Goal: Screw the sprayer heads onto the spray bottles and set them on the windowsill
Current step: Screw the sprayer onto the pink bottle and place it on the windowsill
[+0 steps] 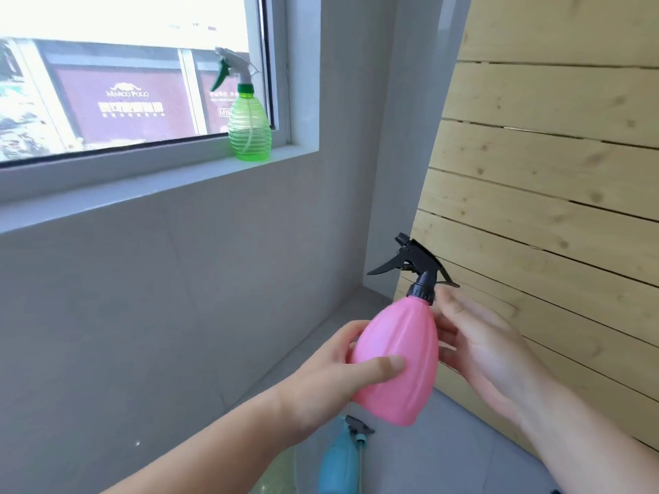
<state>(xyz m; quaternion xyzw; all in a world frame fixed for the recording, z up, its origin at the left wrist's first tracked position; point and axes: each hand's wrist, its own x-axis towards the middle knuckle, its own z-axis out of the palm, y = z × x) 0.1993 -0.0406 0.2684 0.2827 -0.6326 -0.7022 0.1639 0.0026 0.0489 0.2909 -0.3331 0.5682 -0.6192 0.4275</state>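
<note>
Maroon sign (124,105) outside the window (142,19): "MARCO POLO" in white, lines beneath too blurred to read. Next panel (216,101), just left of green spray bottle (249,133): partial "MK". Nothing else legible.

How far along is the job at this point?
Done: the green bottle stands on the windowsill with its sprayer on. In hand: the left hand grips the pink bottle, black sprayer head seated on it, right hand at its neck. Left: place it; the blue bottle on the floor looks unassembled.
</note>
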